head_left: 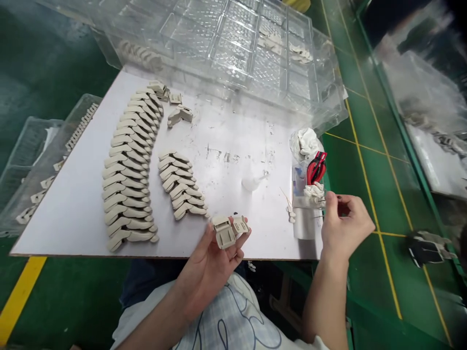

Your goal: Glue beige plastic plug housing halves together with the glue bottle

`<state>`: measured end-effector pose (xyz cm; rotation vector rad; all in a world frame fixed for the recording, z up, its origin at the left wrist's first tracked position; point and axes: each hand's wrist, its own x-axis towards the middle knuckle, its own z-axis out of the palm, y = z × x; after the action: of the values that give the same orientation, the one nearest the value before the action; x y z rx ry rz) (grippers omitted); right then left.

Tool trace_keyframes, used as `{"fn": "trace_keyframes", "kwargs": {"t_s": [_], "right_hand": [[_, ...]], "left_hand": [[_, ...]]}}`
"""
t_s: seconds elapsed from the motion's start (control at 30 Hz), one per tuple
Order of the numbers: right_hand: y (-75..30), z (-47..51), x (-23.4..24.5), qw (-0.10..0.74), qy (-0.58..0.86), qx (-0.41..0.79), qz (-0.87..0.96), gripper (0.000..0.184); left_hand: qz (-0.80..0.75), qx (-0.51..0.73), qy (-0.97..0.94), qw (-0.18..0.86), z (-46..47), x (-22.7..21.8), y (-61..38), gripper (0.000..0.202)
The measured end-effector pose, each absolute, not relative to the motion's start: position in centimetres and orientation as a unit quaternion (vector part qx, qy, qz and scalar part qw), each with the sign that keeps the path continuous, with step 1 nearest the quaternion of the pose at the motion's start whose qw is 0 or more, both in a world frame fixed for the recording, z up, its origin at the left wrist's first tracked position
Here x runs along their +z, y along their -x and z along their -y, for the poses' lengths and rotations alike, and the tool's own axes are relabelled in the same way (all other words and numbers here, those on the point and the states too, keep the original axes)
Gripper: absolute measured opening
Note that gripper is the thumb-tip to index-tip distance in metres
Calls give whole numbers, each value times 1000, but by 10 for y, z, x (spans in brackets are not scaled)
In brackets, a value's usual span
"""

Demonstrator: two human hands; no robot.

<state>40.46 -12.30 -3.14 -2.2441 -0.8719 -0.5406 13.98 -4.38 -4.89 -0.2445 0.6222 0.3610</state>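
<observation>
My left hand is closed around a beige plastic hinged piece, its ribbed inner face turned up, above the table's front edge. At the right, my right hand pinches a thin dark wire-like thing between thumb and forefinger; its exact kind is too small to make out. Close to that hand are a clear box, crumpled white cloth and red-and-black handles of a tool. Left of my left hand lies a short row of beige pieces.
A long curved row of beige pieces lies on the white table. Several loose pieces sit farther back. A small translucent bottle stands mid-table. Clear compartment trays span the back; more trays are at left.
</observation>
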Motion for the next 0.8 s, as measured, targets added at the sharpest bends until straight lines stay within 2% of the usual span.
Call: {"fn": "trace_keyframes", "kwargs": {"t_s": [0.07, 0.13, 0.2, 0.27, 0.33, 0.4, 0.57, 0.8], "right_hand": [[-400, 125, -25, 415, 818, -273, 291, 24], [-388, 123, -18, 549, 737, -323, 228, 28], [-366, 115, -13, 672, 673, -243, 192, 31], [-336, 102, -14, 739, 642, -56, 198, 29], [-307, 88, -19, 756, 610, 88, 221, 27], [-285, 77, -26, 753, 591, 152, 245, 28], [-272, 71, -36, 731, 594, 189, 276, 28], [-277, 75, -36, 726, 612, 179, 257, 30]], "left_hand": [[-314, 177, 126, 924, 44, -49, -140, 29], [-317, 176, 133, 922, 45, -49, -141, 29], [-310, 176, 141, 924, 45, -49, -142, 30], [-302, 180, 148, 924, 46, -49, -143, 29], [-300, 187, 151, 923, 46, -50, -143, 28], [-299, 191, 152, 923, 46, -51, -143, 27], [-300, 183, 148, 925, 46, -51, -143, 32], [-281, 184, 144, 931, 46, -52, -142, 29]]}}
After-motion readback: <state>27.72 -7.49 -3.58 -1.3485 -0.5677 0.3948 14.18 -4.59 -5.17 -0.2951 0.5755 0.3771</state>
